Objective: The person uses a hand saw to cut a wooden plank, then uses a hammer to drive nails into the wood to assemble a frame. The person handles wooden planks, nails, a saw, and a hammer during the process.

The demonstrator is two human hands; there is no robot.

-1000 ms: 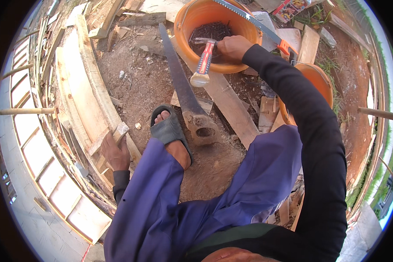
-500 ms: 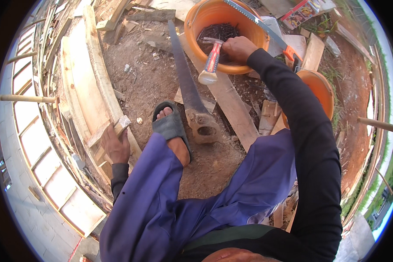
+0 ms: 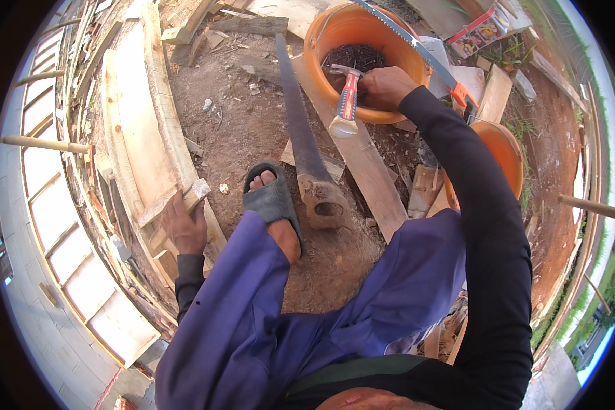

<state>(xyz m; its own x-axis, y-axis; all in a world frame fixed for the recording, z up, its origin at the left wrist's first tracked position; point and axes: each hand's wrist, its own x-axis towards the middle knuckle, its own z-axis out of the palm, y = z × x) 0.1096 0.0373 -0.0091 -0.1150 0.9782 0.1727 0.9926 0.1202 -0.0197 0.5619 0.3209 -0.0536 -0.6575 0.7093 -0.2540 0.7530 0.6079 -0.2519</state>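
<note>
At the left, my left hand (image 3: 185,227) grips a short piece of wood (image 3: 197,192) lying across a long trough-like form of pale boards (image 3: 143,126). My right hand (image 3: 388,87) reaches into a big orange bucket (image 3: 314,51); its fingers are hidden from sight. Dark nails (image 3: 357,56) lie at the bucket's bottom. Beside that hand a claw hammer (image 3: 348,96) with a red and grey handle rests over the near rim, its head inside. A bow saw (image 3: 403,35) with an orange grip leans across the rim's right side.
A handsaw (image 3: 297,116) with a wooden handle lies on the dirt near my sandalled foot (image 3: 270,198). A plank (image 3: 369,167) runs from the bucket toward my knee. Right of it stands a second orange bucket (image 3: 502,154). Wood scraps and a colourful box (image 3: 482,33) lie beyond.
The whole view has shifted slightly, so the buckets and tools sit a little lower and farther right. Both hands keep about the same places on the wood and in the bucket.
</note>
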